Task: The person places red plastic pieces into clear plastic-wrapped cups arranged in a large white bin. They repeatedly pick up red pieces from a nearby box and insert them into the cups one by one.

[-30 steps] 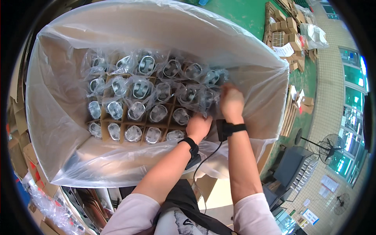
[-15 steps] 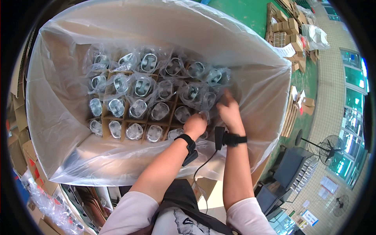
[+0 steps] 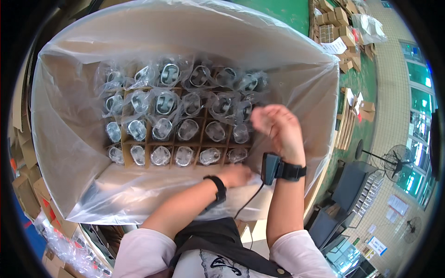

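Note:
Metal pistons (image 3: 187,130) stand in rows inside a brown cardboard divider (image 3: 174,143), most in clear plastic bags (image 3: 223,104). The divider sits in a large box lined with a translucent plastic liner (image 3: 306,92). Over the right end of the rows, my right hand (image 3: 280,127) is raised beside a bagged piston, its fingers loosely curved and apart, with nothing visible in them. My left hand (image 3: 236,176) is near the box's front side, just below the nearest row. Motion smears its fingers. Each wrist wears a black strap; a small device (image 3: 270,167) with a cable is on the right one.
Stacked cartons (image 3: 343,32) and a wooden pallet (image 3: 344,118) stand on the green floor at the right. Farther right are a standing fan (image 3: 398,160) and a grey cart (image 3: 345,190). Plastic wrap (image 3: 69,250) and cardboard lie at the lower left.
My left hand has drawn back from the pistons toward the box's front side. My right hand has lifted slightly and turned, its fingers loosening. The front-row pistons at the right now show.

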Available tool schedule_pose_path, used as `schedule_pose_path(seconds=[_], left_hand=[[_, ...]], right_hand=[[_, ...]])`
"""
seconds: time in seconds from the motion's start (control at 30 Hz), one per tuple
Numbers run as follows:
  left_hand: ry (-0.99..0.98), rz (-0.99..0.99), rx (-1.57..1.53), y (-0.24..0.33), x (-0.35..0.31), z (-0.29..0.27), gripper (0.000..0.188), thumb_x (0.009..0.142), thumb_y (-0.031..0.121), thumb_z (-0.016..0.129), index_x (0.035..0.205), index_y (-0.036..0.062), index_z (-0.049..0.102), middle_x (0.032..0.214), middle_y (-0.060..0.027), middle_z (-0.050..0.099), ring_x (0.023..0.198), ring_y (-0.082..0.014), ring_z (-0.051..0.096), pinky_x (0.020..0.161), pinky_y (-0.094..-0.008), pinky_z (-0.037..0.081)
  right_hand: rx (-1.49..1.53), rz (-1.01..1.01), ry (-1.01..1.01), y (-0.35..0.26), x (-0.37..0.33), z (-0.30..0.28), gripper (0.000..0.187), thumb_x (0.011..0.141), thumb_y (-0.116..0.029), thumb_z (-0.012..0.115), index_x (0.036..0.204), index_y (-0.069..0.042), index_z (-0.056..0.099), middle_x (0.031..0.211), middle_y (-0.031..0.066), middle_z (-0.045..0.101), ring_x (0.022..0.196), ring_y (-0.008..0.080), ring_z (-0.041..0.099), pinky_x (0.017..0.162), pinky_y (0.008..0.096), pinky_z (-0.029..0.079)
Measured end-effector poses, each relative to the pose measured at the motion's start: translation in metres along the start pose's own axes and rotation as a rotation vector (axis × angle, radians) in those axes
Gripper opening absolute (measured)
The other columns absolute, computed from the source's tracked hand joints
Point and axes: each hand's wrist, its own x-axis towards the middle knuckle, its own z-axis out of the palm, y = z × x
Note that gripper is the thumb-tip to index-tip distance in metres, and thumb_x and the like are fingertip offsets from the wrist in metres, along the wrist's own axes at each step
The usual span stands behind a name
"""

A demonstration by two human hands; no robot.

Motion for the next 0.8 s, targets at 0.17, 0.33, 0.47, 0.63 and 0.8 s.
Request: schedule_pose_path(seconds=[0.17, 0.33, 0.47, 0.63, 0.8], left_hand=[[-0.065, 0.062, 0.392, 0.046, -0.032, 0.036, 0.047, 0.087, 0.034, 0.05, 0.126, 0.009, 0.054, 0.127, -0.0165, 0.054, 0.127, -0.0362, 0.038, 0.101, -0.0516, 0.029], [-0.241, 0.142, 0.275, -0.02, -0.014, 0.015, 0.032, 0.077, 0.027, 0.061, 0.101, 0.007, 0.068, 0.115, -0.0231, 0.061, 0.109, -0.0383, 0.056, 0.089, -0.05, 0.044], [0.618, -0.159, 0.151, -0.014, -0.019, -0.066, 0.024, 0.081, 0.017, 0.058, 0.101, 0.0048, 0.063, 0.095, -0.0207, 0.065, 0.088, -0.0383, 0.063, 0.076, -0.0463, 0.051], [0.788, -0.103, 0.285, -0.035, 0.024, -0.063, 0.02, 0.08, 0.008, 0.056, 0.1, 0.006, 0.059, 0.091, -0.0198, 0.065, 0.085, -0.0386, 0.064, 0.071, -0.0464, 0.051], [1.007, -0.008, 0.128, -0.023, 0.018, -0.057, 0.015, 0.086, 0.013, 0.054, 0.099, 0.0091, 0.06, 0.084, -0.0165, 0.066, 0.077, -0.0366, 0.063, 0.067, -0.0459, 0.049]], right_hand=[[-1.377, 0.313, 0.009, 0.105, 0.006, -0.02, 0.021, 0.082, -0.006, 0.051, 0.094, 0.0, 0.067, 0.097, 0.0236, 0.066, 0.091, 0.0377, 0.064, 0.079, 0.0434, 0.052], [-1.523, -0.069, 0.304, 0.18, 0.033, -0.053, 0.02, 0.083, -0.011, 0.052, 0.093, -0.003, 0.067, 0.096, 0.0222, 0.065, 0.089, 0.0392, 0.063, 0.078, 0.0476, 0.051], [-1.417, -0.032, 0.387, 0.179, 0.026, -0.055, 0.016, 0.083, -0.014, 0.058, 0.086, -0.001, 0.066, 0.094, 0.0225, 0.064, 0.087, 0.0408, 0.062, 0.077, 0.0481, 0.05], [-1.255, -0.025, 0.501, 0.136, -0.021, -0.025, 0.014, 0.083, -0.006, 0.056, 0.095, 0.0, 0.056, 0.097, 0.0225, 0.062, 0.088, 0.0425, 0.062, 0.077, 0.0493, 0.05], [-1.2, 0.031, 0.588, 0.115, -0.039, -0.015, 0.02, 0.082, -0.01, 0.061, 0.098, 0.0, 0.054, 0.095, 0.024, 0.062, 0.088, 0.0432, 0.062, 0.076, 0.0504, 0.05]])
